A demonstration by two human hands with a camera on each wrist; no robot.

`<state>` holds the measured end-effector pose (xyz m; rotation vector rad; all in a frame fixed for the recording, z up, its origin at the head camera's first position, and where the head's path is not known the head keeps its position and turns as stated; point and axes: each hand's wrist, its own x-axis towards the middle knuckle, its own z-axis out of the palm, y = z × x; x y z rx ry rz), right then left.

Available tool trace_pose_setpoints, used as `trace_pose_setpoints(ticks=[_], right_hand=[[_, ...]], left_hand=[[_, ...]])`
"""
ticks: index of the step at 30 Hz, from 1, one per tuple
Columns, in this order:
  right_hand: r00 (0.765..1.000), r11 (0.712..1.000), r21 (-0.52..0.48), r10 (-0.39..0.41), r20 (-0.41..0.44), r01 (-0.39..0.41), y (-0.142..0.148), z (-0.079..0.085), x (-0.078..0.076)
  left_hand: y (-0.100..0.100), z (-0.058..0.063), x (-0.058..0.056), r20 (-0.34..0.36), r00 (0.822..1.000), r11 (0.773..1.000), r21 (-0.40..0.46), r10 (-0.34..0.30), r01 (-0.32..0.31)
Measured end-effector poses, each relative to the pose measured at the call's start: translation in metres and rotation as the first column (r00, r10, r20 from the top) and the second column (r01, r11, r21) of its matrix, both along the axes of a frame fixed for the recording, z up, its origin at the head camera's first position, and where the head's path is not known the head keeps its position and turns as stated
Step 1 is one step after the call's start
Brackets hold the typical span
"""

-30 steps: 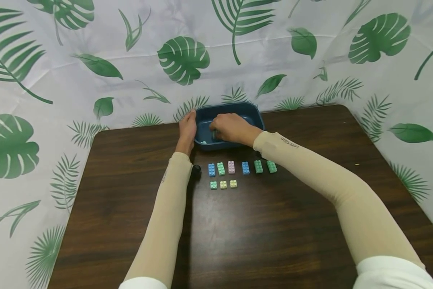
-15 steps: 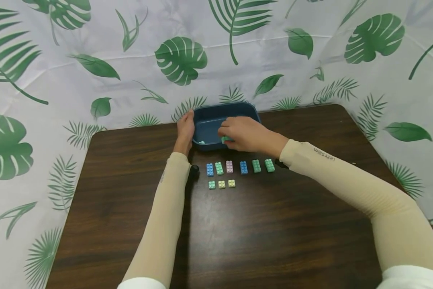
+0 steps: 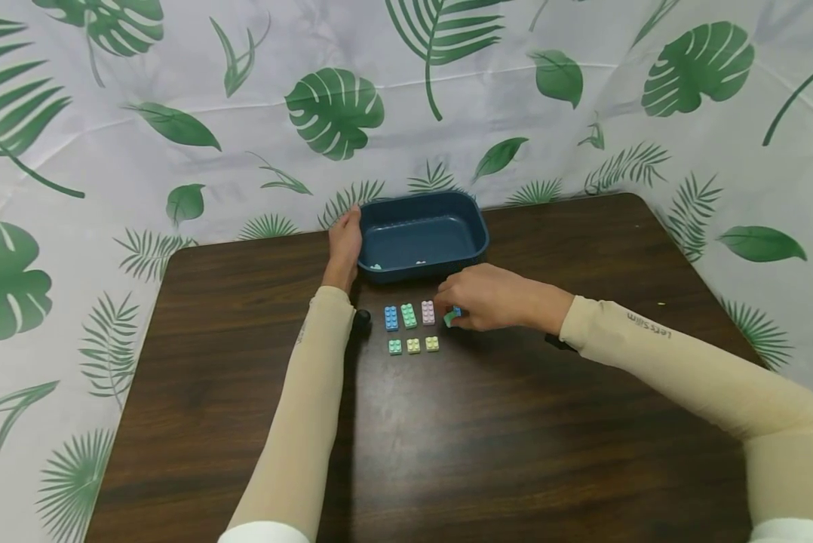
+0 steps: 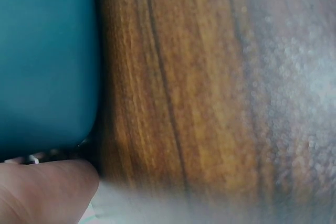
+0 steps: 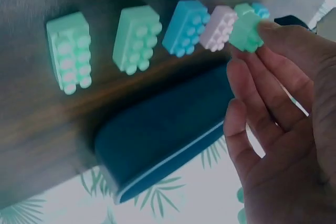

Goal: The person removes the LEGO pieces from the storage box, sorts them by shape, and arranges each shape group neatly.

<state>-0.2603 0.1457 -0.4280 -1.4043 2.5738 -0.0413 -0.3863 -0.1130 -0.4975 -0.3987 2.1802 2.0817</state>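
In the head view my left hand [image 3: 345, 240] holds the left end of a dark blue plastic bin [image 3: 420, 271], a finger [image 4: 47, 187] bent round its corner in the left wrist view. My right hand [image 3: 488, 296] pinches a small green toy brick [image 5: 245, 31] between thumb and fingers, low over the table in front of the bin. Beneath that hand lies a row of longer bricks: blue [image 3: 391, 317], green [image 3: 408, 315] and pink [image 3: 427, 312], then a blue brick [image 5: 185, 27] and two green ones [image 5: 137, 39], mostly covered by the hand in the head view.
Nearer the person is a short row of small bricks, one green [image 3: 395, 347] and two yellow [image 3: 413, 345]. Small pale bits [image 3: 375, 267] show inside the bin. A leaf-print cloth [image 3: 243, 136] hangs behind the dark wooden table [image 3: 447, 452].
My right hand has come out of the bin with the green brick and moved toward the person, over the row of bricks. My left hand stays at the bin.
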Motion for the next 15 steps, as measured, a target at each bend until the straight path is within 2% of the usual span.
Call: trace_pose_setpoints(ticks=[10, 15], right_hand=[[0.996, 0.997, 0.053, -0.057, 0.062, 0.053, 0.004, -0.015, 0.008], [0.996, 0.998, 0.049, -0.054, 0.07, 0.05, 0.006, -0.022, 0.009]], left_hand=[[0.0, -0.001, 0.0, 0.0, 1.0, 1.0, 0.006, 0.002, -0.002], [0.0, -0.002, -0.001, 0.0, 1.0, 1.0, 0.004, 0.004, -0.004]])
